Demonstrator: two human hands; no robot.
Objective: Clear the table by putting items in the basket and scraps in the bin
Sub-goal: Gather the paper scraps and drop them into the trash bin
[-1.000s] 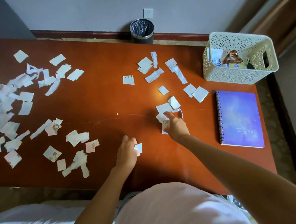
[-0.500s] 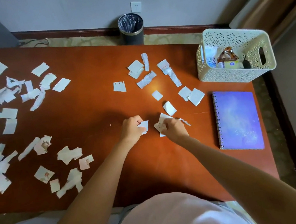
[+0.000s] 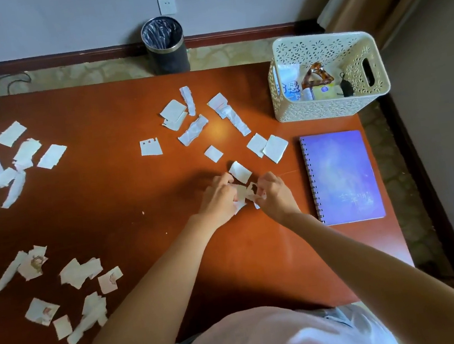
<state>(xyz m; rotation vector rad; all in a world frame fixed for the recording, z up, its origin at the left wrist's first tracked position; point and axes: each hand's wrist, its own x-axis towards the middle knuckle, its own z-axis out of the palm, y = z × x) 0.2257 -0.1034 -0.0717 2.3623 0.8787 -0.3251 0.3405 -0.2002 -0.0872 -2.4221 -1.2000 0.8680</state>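
Scraps (image 3: 242,192) bunched between hands, left hand (image 3: 217,202) grip pinching them, right hand (image 3: 276,195) likewise

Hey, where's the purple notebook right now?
In the head view, the notebook lies flat on the right side of the table, on the near side of the basket and just right of the right hand.

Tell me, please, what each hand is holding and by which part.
The left hand and right hand both pinch one small bunch of paper scraps, each gripping an opposite edge of it.
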